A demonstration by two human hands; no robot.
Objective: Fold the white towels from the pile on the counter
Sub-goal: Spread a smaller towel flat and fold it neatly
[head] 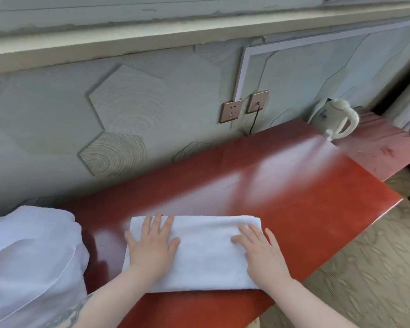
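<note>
Pressing flat, both hands, left (152,247) and right (260,252), grip open, are smoothing the towel (204,254); judged best stroking outward, edges aligned.

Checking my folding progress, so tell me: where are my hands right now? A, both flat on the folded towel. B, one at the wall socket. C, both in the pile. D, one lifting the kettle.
A: the left hand and right hand lie flat, fingers spread, on the folded white towel.
</note>
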